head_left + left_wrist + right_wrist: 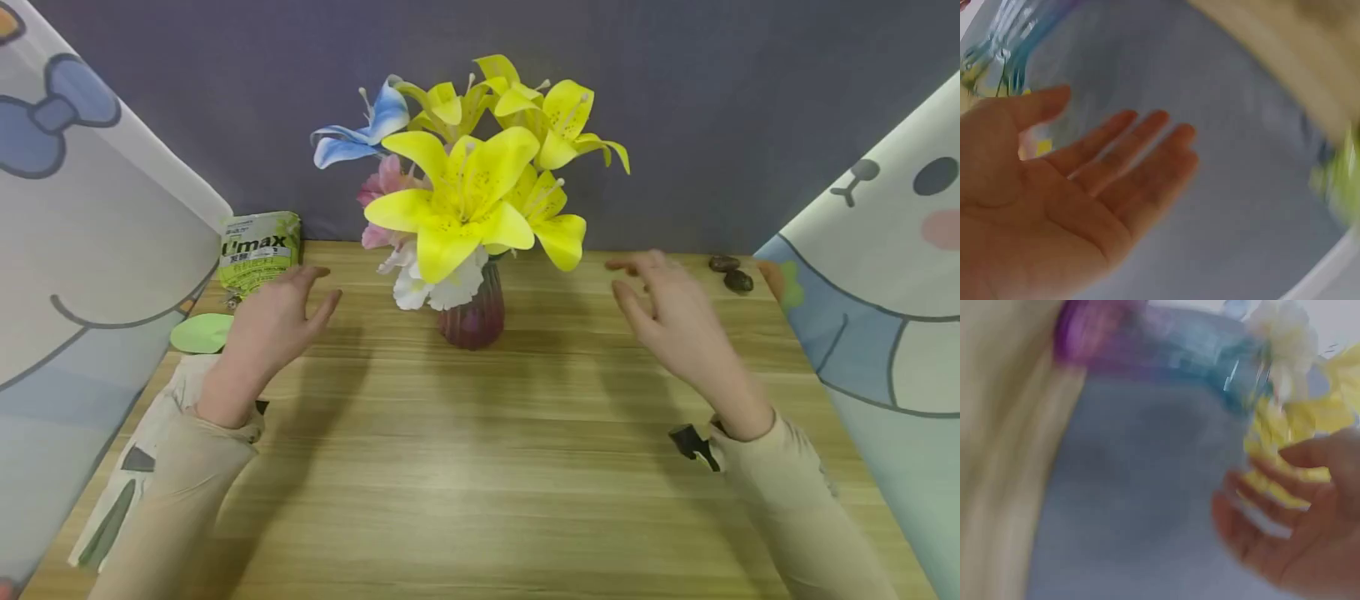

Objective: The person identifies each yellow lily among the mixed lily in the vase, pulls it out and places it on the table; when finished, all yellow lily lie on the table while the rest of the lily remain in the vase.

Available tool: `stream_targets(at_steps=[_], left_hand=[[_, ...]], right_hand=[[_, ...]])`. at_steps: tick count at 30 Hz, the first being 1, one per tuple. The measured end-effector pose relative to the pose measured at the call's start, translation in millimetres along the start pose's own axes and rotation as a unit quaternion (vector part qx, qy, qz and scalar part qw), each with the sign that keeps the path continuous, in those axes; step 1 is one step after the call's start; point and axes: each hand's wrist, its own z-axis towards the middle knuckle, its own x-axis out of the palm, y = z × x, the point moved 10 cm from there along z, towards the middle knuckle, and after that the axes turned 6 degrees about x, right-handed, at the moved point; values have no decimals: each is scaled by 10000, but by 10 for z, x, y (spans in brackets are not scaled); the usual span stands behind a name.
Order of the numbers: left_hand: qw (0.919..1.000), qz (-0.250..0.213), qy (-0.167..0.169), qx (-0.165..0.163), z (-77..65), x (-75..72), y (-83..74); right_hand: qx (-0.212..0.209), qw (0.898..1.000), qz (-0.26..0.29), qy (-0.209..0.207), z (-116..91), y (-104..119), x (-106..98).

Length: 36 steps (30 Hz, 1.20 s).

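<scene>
A glass vase [472, 317], tinted pink at its base, stands on the wooden table. It holds several artificial flowers: yellow lilies [462, 218], a blue lily [367, 133], a pink flower [386, 196] and white blossoms [438, 279]. To the left of the vase hovers my left hand [268, 327], fingers extended and holding nothing; its bare palm shows in the left wrist view. My right hand [675, 317] is to the vase's right, apart from it, with loosely bent fingers and nothing in them. The right wrist view is blurred, showing the vase [1172, 350] beyond that hand.
A green printed bag [258, 250] stands at the back left, behind my left hand. Near it lie a green leaf-shaped piece [202, 333] and a whitish cloth-like item [142, 458]. Two dark stones [731, 273] sit at the back right. Printed panels and a grey wall enclose the table [480, 483].
</scene>
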Motion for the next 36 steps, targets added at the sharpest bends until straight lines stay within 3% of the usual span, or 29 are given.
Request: stream_targets(at_steps=[3, 7, 11, 14, 16, 18, 20, 23, 27, 30, 36], left_hand=[[9950, -953, 270, 100, 36, 338, -91], [9734, -2253, 187, 370, 172, 704, -328], [9280, -3598, -89, 968, 361, 878, -626], [8916, -4319, -218, 1341, 466, 926, -792], [8777, -4567, -284, 1424, 502, 948, -850], [8684, -4721, -323, 1482, 527, 963, -895], [8660, -4746, -400, 1525, 541, 974, -917], [8709, -4632, -505, 1563, 552, 970, -942], [8968, -4138, -666, 1415, 556, 953, -963], [9129, -3789, -867, 1246, 555, 921, -985], [9182, -3644, -1129, 1066, 527, 881, -1014]], right_hand=[[-356, 9902, 1289, 405, 24, 260, 245], [-816, 9569, 2786, -19, 134, 625, 405], [-974, 9198, 3754, -592, 278, 834, 466], [-673, 9050, 4136, -730, 373, 874, 533], [-416, 9001, 4280, -703, 420, 873, 584], [-163, 9061, 4177, -647, 447, 872, 630], [138, 9158, 3973, -574, 458, 852, 681], [382, 9334, 3536, -474, 461, 838, 742], [171, 9384, 3355, -803, 480, 840, 704], [-237, 9310, 3385, -1344, 487, 851, 602], [-753, 9023, 3673, -2129, 444, 861, 463]])
